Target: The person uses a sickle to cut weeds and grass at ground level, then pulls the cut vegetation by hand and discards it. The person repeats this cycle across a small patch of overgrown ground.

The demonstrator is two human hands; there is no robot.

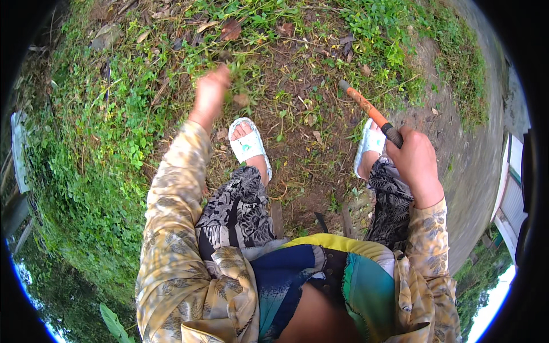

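My left hand (212,88) is curled and blurred by motion, low over the ground in front of my left foot. A blurred clump of weeds (241,83) hangs at its fingers and seems to be in its grip. My right hand (415,156) is closed around the dark ribbed end of a tool with an orange shaft (364,103). The shaft slants up and left past my right foot and stops at a grey tip; no blade shows. Between my feet, brown soil (304,124) is strewn with small weeds and cut stems.
White slide sandals (248,145) are on my feet. Dense green ground plants (116,141) grow at the left, near a stone (106,37). Dry leaves (231,30) lie ahead. A bare grey strip of ground (467,171) curves along the right, beside a pale structure (512,197). Wooden pieces (277,218) show beneath me.
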